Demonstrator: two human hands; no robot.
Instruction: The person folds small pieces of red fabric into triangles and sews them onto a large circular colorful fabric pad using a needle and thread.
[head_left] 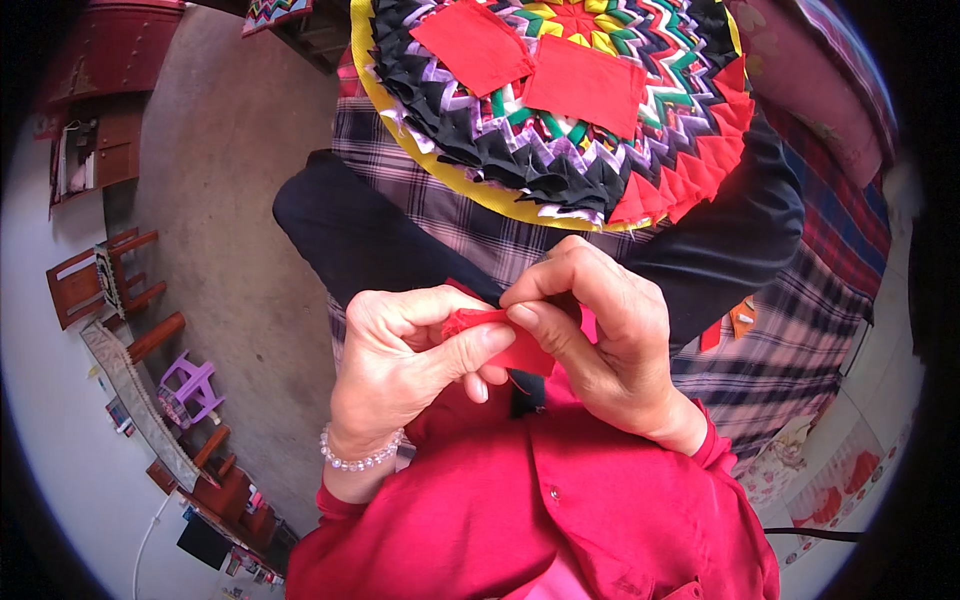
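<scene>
Between my two hands is a red fabric piece (527, 352), folded along its upper edge. My left hand (415, 345), with a beaded bracelet at the wrist, pinches its left end between thumb and fingers. Close beside it, my right hand (605, 335) grips the upper right part with thumb and forefinger. Beyond my hands lies a round patchwork mat (560, 165) of pointed folded cloth in rings of many colours, edged in yellow. Red triangles fill part of its outer ring. Flat on top rest two red fabric squares (472, 45), side by side.
I sit with legs crossed on a plaid cloth (770, 385). Red and orange scraps (742, 318) lie to the right of my knee. Down on the floor at left stand a purple plastic stool (190, 388) and a wooden chair (75, 285). A pink bundle (820, 70) sits at the far right.
</scene>
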